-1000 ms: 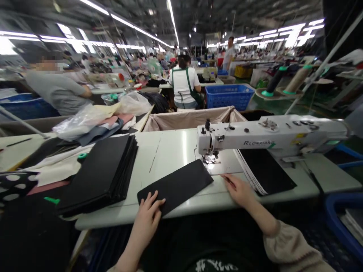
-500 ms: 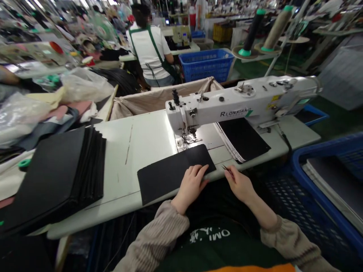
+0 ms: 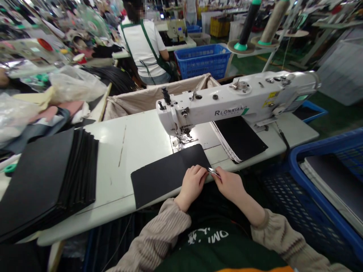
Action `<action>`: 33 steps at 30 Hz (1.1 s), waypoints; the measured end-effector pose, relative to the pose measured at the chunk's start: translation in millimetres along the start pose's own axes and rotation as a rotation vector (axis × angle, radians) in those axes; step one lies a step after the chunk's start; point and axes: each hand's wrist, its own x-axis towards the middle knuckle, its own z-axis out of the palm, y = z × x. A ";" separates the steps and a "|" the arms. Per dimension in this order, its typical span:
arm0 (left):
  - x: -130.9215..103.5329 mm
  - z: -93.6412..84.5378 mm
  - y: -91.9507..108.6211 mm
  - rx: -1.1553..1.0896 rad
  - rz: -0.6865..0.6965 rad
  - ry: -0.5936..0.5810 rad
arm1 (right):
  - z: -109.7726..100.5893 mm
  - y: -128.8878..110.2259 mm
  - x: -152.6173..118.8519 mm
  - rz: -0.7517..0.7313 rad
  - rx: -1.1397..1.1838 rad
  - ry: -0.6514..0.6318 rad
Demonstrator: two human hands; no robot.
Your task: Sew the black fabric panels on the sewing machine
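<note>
Right hand [image 3: 231,185] holding a small metal tool [image 3: 214,173] beside the end of a black panel [image 3: 164,175]

The black panel is lying flat on the pale sewing table [image 3: 144,136], close along the front edge; the clock here is centring on the panel, with twelve pointing to the top of the view. Between three and four o'clock, the left hand [image 3: 193,185] is resting on the panel's end, its fingers together and bending over the surface; whether the thumb is pinching the edge, one cannot tell. Just beside it at three, the right hand is gripping the small metal tool, fingers closing around it so that only a silver end is showing. That end is pointing toward ten o'clock, near the left fingertips; whether it is touching the panel is unclear.

At one o'clock, the presser foot [image 3: 184,140] of a white sewing machine [image 3: 238,100] is standing near the panel's far edge. At two, a stack of black pieces with white edges [image 3: 241,138] is lying below the machine's arm. At nine, a thick pile of black pieces [image 3: 42,170] is covering the table's end. At three, well apart, a blue basket [image 3: 294,160] is holding sheets [image 3: 337,181]. Toward half past eleven, a person in a white top [image 3: 141,47] is facing away.
</note>
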 end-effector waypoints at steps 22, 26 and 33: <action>-170.2 -146.1 -103.6 -0.217 -0.305 0.114 | -3.0 10.6 36.2 -0.478 0.104 -0.071; -156.1 -184.8 -77.9 -0.380 -0.585 0.295 | -29.9 -3.2 41.0 -0.412 0.342 -0.104; -140.7 -231.3 -56.4 -0.731 -0.796 0.420 | -76.5 -28.3 49.7 -0.251 0.661 -0.191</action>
